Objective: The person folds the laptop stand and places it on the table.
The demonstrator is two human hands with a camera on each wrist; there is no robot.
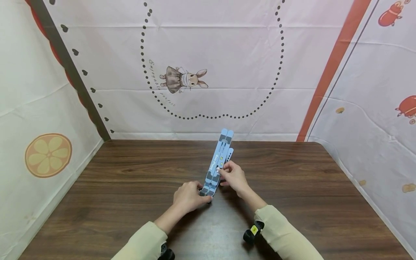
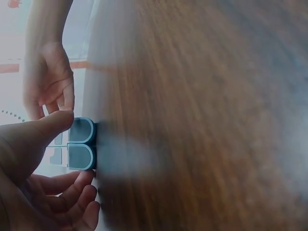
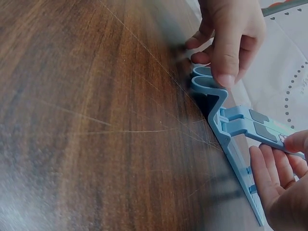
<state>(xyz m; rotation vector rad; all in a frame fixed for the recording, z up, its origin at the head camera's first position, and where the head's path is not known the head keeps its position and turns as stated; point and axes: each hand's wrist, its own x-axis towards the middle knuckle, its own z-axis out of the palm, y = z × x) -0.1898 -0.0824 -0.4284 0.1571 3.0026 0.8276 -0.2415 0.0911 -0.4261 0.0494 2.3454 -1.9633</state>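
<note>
Running lengthwise away from the left hand (image 1: 190,196), the blue stand (image 1: 218,159) tilts rightward in the head view; the right hand (image 1: 234,177) pinches its right side farther out. In the left wrist view, the left hand's thumb and fingers pinch the rounded ends (image 2: 82,131) nearest it. In the right wrist view, the right thumb lies over the raised bars (image 3: 262,131), fingers beneath.

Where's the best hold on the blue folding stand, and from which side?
Probably partway along the raised arms of the blue folding stand, from the right, where the right hand is: they slope up off the base, leaving room underneath. Let the left hand steady the hooked near end across its sides.
</note>
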